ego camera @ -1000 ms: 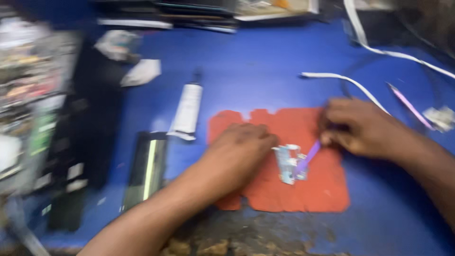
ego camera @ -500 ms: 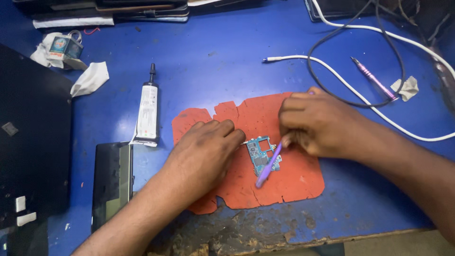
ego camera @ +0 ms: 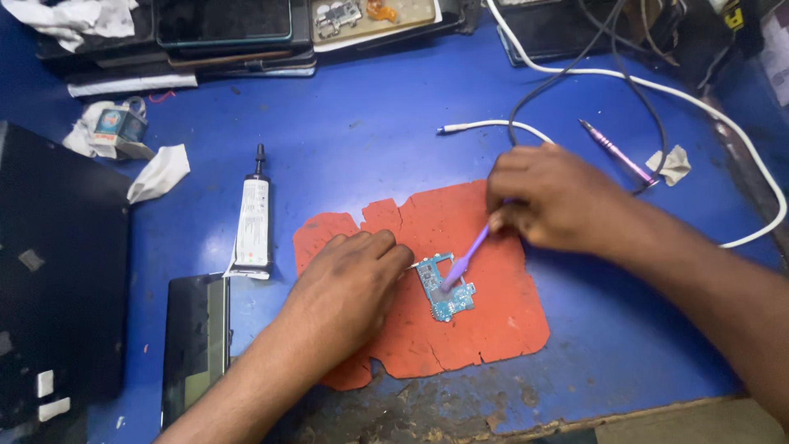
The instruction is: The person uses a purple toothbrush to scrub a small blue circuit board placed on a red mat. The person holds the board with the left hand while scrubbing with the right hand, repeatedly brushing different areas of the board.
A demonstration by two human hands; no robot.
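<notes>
A small blue circuit board point(ego camera: 445, 289) lies on a torn orange mat point(ego camera: 485, 329) on the blue table. My left hand point(ego camera: 349, 284) rests on the mat, its fingertips touching the board's left edge. My right hand point(ego camera: 555, 197) grips a slim purple tool point(ego camera: 463, 261) whose tip presses on the board's middle. Most of the tool's handle is hidden inside my right fist.
A white glue tube point(ego camera: 253, 222) lies left of the mat, above a dark phone point(ego camera: 196, 345). White cable point(ego camera: 657, 90), a pink pen point(ego camera: 616, 152), crumpled tissues point(ego camera: 160, 173), a black case point(ego camera: 57, 271) and stacked phones point(ego camera: 222, 29) ring the work area. Worn table edge point(ego camera: 493, 415) runs in front.
The view has steadied from blur and shifted. Both hands stay on the board and mat; the purple tool's tip still works on the board.
</notes>
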